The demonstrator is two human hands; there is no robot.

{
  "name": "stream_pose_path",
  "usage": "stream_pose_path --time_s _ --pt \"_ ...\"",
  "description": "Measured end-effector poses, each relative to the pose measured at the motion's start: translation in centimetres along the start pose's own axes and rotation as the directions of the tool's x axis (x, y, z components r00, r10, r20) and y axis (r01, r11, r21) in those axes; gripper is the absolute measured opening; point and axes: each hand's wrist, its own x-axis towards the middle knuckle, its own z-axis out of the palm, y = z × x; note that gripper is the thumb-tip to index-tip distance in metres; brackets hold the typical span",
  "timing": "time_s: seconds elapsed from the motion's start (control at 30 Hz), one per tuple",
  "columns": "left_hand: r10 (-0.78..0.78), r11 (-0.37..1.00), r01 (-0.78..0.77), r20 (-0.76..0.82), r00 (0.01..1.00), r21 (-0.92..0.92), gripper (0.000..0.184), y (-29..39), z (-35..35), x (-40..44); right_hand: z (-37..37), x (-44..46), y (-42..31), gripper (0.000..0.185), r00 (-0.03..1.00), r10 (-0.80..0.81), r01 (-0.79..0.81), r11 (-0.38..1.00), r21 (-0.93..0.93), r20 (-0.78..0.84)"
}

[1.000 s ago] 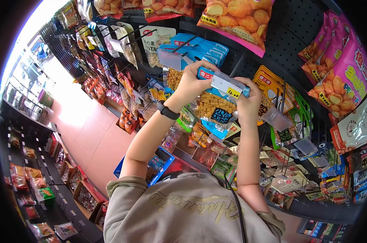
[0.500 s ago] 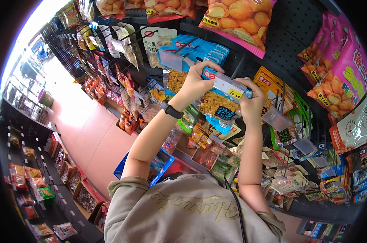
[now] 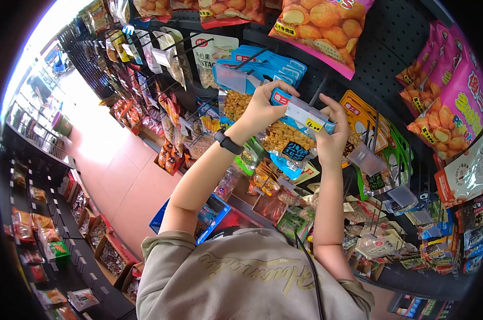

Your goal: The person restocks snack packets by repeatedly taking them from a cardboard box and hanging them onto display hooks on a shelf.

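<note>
A blue-topped snack bag (image 3: 285, 137) with a clear front showing golden crunchy pieces hangs tilted between my hands. Over its top lies a clear price-tag holder (image 3: 303, 116) with a yellow "4.00" label. My left hand (image 3: 269, 102), with a black band on the wrist, is closed on the bag's upper left part, thumb along the tag. At the right end, my right hand (image 3: 333, 130) has its thumb against the bag's corner beside the tag; its upper fingers are raised and slightly spread. Its lower fingers are partly hidden.
More blue snack bags (image 3: 276, 66) hang behind on hooks, with orange bags (image 3: 361, 114) to the right. Large pink peanut bags (image 3: 322, 24) hang above. Metal hooks and clear tag holders (image 3: 365, 159) jut toward me. A blue box (image 3: 220, 216) sits below; another shelf (image 3: 79, 256) stands left across the aisle.
My right hand's upper fingers have lifted off the tag's back edge and spread a little. My left hand keeps its grip, and the view has shifted slightly.
</note>
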Motion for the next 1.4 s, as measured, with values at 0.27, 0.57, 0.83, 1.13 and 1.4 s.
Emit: stream_pose_path --time_s 0.27,0.57,0.83,1.13,1.4 --pt "0.000 0.995 -0.004 0.031 1.000 0.101 0.023 0.0 0.1 -0.3 -0.8 -0.4 1.0 0.012 0.999 0.032 -0.032 0.999 -0.003 0.003" --pt "0.002 1.000 -0.002 0.014 1.000 0.012 0.016 0.6 -0.2 -0.1 -0.1 0.3 0.3 0.013 0.992 0.130 -0.130 0.992 0.000 0.009" --pt "-0.035 0.999 0.035 0.046 0.998 0.010 0.021 0.6 -0.3 -0.2 0.2 -0.1 0.3 0.011 0.999 0.048 -0.048 0.997 0.055 0.011" --pt "-0.014 0.994 0.011 0.027 1.000 0.108 0.019 1.0 0.1 -0.4 0.0 -0.2 0.4 0.013 1.000 -0.017 0.017 0.998 -0.057 -0.006" --pt "-0.048 0.998 0.049 0.042 0.998 -0.037 0.017 -0.6 0.0 0.3 -1.0 0.7 0.8 0.012 0.967 0.253 -0.253 0.958 0.135 0.018"
